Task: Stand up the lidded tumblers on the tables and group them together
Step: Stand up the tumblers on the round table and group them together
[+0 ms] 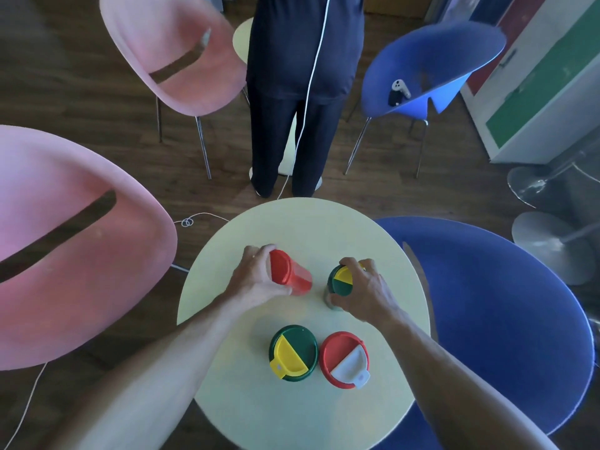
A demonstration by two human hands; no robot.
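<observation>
A round pale-yellow table (pixel 373 235) fills the middle of the view, with pink chairs (pixel 65 254) to its left, blue chairs (pixel 503 303) to its right, and a person in dark clothes (pixel 302 76) standing just beyond its far edge. Both forearms reach in from below over the table. The left hand (pixel 256 277) is curled around a red tumbler (pixel 290 271), fingers over the far side and thumb on the near side, closed on its body; the tumbler is tilted, its red lid facing up and toward the camera, its base toward the tabletop. The right hand (pixel 363 287) is clamped from the right on a tumbler with a green and yellow lid (pixel 341 280), fingers arched over the lid's far rim and thumb against the near side of the body; this tumbler looks close to upright and stands well apart from the red one. Nearer the camera two more tumblers stand upright just beside each other: one with a green lid and yellow flap (pixel 293 352), one with a red lid and white flap (pixel 344 358).
</observation>
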